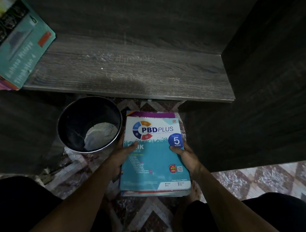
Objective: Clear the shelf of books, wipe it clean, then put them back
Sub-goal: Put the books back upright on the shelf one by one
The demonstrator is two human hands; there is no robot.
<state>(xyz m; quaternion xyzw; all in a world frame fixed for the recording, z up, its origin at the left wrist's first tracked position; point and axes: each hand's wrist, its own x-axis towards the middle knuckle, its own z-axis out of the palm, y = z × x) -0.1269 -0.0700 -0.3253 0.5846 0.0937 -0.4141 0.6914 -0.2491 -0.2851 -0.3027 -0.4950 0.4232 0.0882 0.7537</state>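
Left hand [124, 155], right hand [188, 158] grip book stack [156, 161] by sides, thumbs on cover, below shelf [132, 75]. Shelf streaky (clearing step, likely). Next: park stack, fetch cloth [99, 133].

Readable titles on two covers
The workbook [156, 161] reads "PBD PLUS", with "5 KSSM" in a blue circle and a red "POT" badge; the teal textbook [24, 50] reads "Bahasa Melayu Tingkatan 4".

I'm in a home, at a study corner: a dark wood-grain shelf [129, 75] with a Bahasa Melayu textbook [24, 55] at its left edge, school workbooks [156, 159], a black bin [74, 123] and a patterned rug [145, 214] underfoot.
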